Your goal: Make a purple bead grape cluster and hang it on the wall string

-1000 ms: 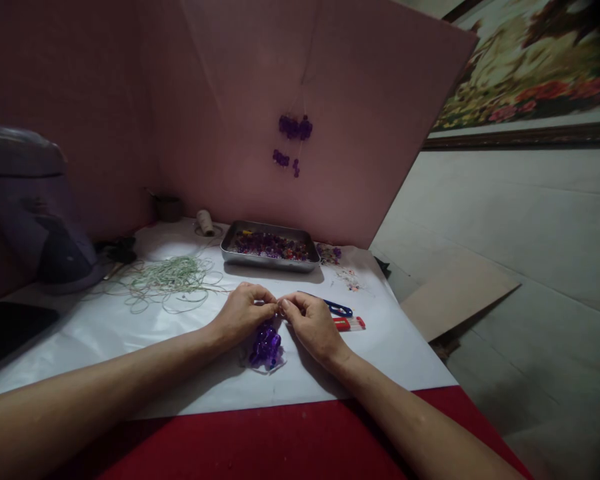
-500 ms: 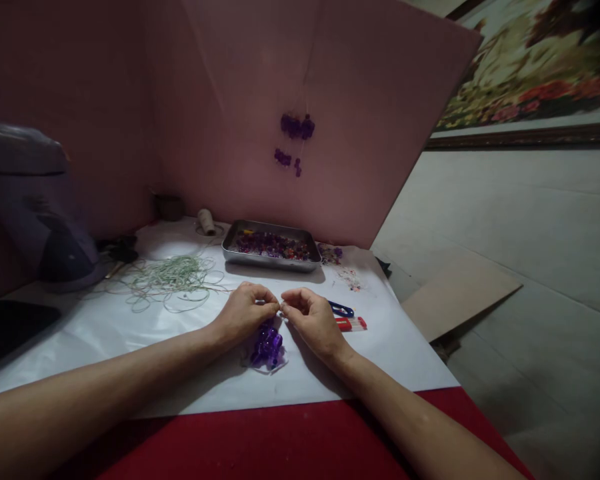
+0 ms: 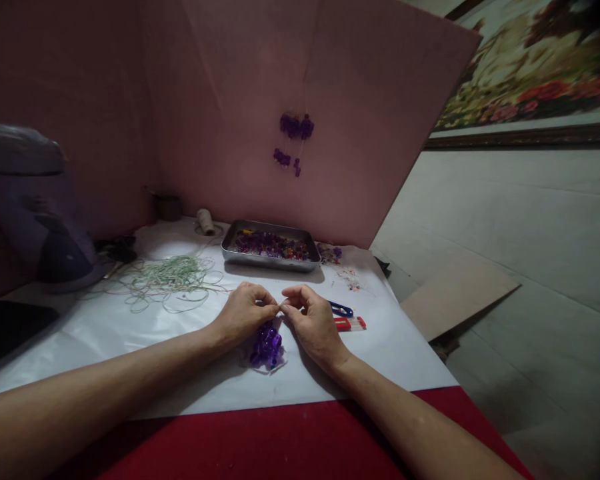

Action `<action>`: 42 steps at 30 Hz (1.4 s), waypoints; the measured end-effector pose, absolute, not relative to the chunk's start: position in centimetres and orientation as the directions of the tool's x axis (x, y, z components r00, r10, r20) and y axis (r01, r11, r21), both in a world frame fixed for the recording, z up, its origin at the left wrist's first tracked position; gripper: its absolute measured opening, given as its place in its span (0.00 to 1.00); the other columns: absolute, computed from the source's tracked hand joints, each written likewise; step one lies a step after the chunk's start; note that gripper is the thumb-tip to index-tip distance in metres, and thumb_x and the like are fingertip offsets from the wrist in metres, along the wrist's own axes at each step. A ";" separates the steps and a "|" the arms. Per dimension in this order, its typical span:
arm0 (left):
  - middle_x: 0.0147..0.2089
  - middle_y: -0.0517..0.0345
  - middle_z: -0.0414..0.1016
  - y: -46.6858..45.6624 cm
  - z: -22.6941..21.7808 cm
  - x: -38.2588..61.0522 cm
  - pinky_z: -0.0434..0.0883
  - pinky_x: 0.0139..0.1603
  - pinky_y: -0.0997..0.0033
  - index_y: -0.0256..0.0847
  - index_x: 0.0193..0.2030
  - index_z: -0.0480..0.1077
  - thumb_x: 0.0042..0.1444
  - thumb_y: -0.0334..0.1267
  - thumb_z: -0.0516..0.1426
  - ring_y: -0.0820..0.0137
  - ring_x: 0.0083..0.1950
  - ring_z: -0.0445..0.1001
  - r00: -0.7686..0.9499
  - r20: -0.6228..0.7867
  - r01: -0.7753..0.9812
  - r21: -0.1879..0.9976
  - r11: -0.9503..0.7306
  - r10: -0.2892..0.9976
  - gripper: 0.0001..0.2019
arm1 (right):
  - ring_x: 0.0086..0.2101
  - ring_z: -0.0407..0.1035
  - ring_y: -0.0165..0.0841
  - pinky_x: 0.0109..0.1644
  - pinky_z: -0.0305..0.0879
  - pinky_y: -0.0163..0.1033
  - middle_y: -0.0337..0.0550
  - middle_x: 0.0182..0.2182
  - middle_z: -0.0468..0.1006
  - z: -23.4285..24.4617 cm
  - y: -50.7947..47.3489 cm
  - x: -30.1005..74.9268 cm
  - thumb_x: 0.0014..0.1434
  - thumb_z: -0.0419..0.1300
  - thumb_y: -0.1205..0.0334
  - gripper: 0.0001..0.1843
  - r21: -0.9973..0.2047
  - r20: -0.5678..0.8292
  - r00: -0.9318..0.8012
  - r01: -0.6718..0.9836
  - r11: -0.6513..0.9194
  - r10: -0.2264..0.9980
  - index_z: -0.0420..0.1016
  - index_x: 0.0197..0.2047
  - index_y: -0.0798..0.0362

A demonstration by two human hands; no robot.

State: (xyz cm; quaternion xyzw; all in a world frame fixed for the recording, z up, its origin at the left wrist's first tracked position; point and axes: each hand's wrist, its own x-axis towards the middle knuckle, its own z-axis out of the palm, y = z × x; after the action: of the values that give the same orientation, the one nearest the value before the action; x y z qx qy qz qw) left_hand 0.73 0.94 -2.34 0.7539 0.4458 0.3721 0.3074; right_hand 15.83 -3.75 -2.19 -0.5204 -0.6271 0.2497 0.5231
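My left hand [image 3: 247, 310] and my right hand [image 3: 310, 323] meet fingertip to fingertip over the white sheet, each closed in a pinch. What lies between the fingertips is too small to make out. Just below the left fingers, a cluster of shiny purple beads [image 3: 267, 348] rests on a small pale scrap. To the right of my right hand lie a blue-handled tool [image 3: 341, 309] and a red and clear case [image 3: 350, 324], both partly hidden by that hand.
A metal tray [image 3: 273, 265] of mixed beads stands behind the hands. Tangled green cord [image 3: 173, 280] spreads at left, near a thread spool [image 3: 205, 222]. Loose beads [image 3: 330, 253] lie right of the tray. Purple bead strings [image 3: 296, 127] hang on the pink panel [image 3: 240, 87].
The right fingertips have shifted slightly and pinch closer to the left ones. The bead cluster and the rest of the table look the same.
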 end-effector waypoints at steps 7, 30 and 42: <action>0.27 0.56 0.75 0.3 -1.4 0.9 0.66 0.41 0.64 0.41 0.22 0.74 0.46 0.37 0.59 0.64 0.35 0.71 0.309 0.331 0.510 0.734 -0.449 0.892 0.06 | 0.31 0.71 0.34 0.37 0.65 0.39 0.42 0.29 0.77 -2.2 -3.7 15.7 0.52 0.58 0.70 0.08 -0.834 0.426 0.101 0.430 0.347 0.899 0.72 0.37 0.54; 0.29 0.56 0.78 0.8 -1.7 0.8 0.67 0.43 0.64 0.41 0.26 0.76 0.46 0.29 0.56 0.63 0.38 0.73 0.305 0.329 0.496 0.746 -0.444 0.894 0.07 | 0.31 0.71 0.33 0.38 0.65 0.40 0.42 0.29 0.77 -2.2 -3.5 15.9 0.52 0.58 0.71 0.07 -0.846 0.397 0.113 0.430 0.315 0.911 0.72 0.37 0.55; 0.26 0.58 0.74 -0.3 -1.7 0.7 0.67 0.33 0.68 0.39 0.25 0.72 0.41 0.30 0.53 0.69 0.30 0.70 0.288 0.317 0.329 0.853 -0.404 0.904 0.07 | 0.30 0.70 0.33 0.38 0.65 0.40 0.41 0.27 0.76 -2.0 -3.6 16.0 0.50 0.59 0.69 0.07 -0.863 0.374 0.137 0.414 0.289 0.917 0.72 0.35 0.54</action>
State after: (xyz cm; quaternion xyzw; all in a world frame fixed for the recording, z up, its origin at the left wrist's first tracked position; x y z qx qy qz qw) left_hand 0.69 -0.28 -1.68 0.7256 0.4247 0.4190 0.3429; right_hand 15.95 -3.58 -2.05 -0.5450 -0.6108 0.2414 0.5211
